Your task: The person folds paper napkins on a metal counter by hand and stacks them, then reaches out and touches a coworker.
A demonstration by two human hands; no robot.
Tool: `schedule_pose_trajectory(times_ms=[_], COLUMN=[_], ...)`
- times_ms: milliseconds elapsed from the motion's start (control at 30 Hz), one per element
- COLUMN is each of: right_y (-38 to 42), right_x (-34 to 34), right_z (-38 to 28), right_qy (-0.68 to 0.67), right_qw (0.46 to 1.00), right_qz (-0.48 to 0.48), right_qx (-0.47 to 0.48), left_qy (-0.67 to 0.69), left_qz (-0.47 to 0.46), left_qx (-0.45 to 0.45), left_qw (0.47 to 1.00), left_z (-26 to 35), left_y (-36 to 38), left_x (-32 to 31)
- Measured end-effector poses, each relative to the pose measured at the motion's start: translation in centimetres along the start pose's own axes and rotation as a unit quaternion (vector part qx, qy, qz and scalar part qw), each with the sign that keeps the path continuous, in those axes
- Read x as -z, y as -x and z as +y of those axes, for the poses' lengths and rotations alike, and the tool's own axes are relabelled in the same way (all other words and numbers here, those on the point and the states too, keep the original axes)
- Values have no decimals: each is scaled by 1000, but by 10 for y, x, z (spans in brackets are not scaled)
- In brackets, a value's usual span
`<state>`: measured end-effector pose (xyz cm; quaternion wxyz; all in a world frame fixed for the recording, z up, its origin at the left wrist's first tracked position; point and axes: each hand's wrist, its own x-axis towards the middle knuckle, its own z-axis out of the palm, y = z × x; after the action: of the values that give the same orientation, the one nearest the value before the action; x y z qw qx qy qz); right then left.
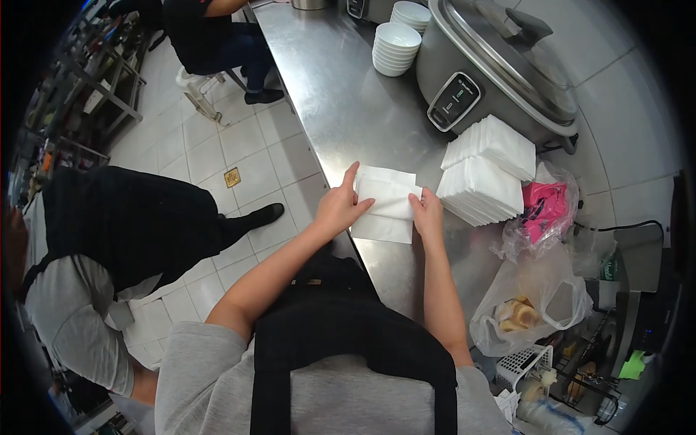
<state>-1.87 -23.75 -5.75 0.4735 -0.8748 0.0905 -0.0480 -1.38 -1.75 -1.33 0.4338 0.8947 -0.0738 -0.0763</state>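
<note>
White napkin [386,190], creased, in both hands over the steel counter [308,65], by its edge; can't tell if it touches. Left hand [339,208]: thumb pressed on top, index spread away, other fingers hidden. Right hand [429,212]: thumb and fingers pinch the right side. Napkin stacks [484,181] just beside; cooker [478,69] beyond.

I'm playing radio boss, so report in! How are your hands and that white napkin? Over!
Left hand and right hand: holding white napkin by opposite sides. Napkin: creased, at steel counter. In the way: nothing seen; napkin stacks beside right hand.
</note>
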Motion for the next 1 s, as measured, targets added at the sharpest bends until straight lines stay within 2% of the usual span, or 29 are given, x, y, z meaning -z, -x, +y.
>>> schedule_pose_trajectory(times_ms=[67, 233, 333, 467, 533, 567, 633, 667, 733, 767, 1000], right_y=[-1, 2, 2, 1, 2, 2, 1, 1, 0, -1, -1], right_x=[1, -2, -1, 3, 1, 1, 1, 1, 0, 0, -1], right_z=[-8, -22, -26, -26, -26, -25, -27, -28, -31, -31, -39], right_qy=[50, 156, 189, 182, 188, 189, 199, 199, 205, 204, 249], right_qw=[999, 987, 980, 981, 980, 979, 978, 978, 976, 976, 966], right_qz=[4, 26, 45, 34, 41, 42, 29, 28, 30, 32, 32], right_qx=[-10, -18, -46, -55, -51, -55, -61, -62, -69, -69, -69], left_qy=[-8, -30, -69, -66, -88, -87, -131, -131, -215, -237, -271], left_qz=[-23, 7, 26, 5, 13, 9, -7, -9, -34, -78, -74], left_qx=[9, -28, -51, -35, -124, -124, -288, -287, -312, -291, -271], left_qw=[1000, 999, 996, 997, 988, 988, 949, 949, 925, 924, 921], left_z=[3, -6, -8, 2, 14, 13, 11, 12, 17, 17, 10], left_y=[-2, -4, -4, -1, 6, 8, 10, 12, 15, 16, 17], left_x=[3, -5, -6, 1, 6, 2, -10, -17, -31, -34, -47])
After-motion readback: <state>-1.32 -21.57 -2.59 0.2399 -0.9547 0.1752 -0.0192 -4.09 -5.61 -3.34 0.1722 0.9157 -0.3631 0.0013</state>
